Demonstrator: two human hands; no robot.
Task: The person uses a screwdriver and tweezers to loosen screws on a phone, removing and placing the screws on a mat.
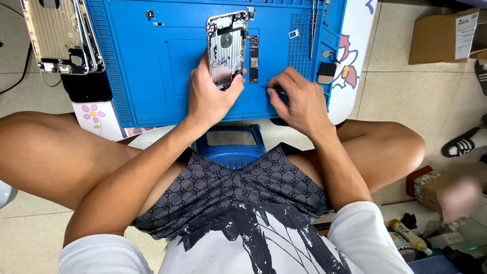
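Observation:
My left hand (208, 96) grips the lower end of a silver phone housing (226, 45) that lies open-side up on the blue repair mat (147, 66). A narrow circuit board (253, 58) rests on the mat just right of the housing. My right hand (299, 101) pinches thin dark tweezers (268, 89), their tips pointing left toward the board's lower end and hovering above the mat.
A stack of phone housings (61, 33) lies at the mat's top left over a black block (86, 86). Thin tools (313, 25) and small parts (327, 71) sit on the mat's right side. A blue stool (231, 147), a cardboard box (444, 35), a sandal (464, 144) and a glue bottle (411, 236) are around.

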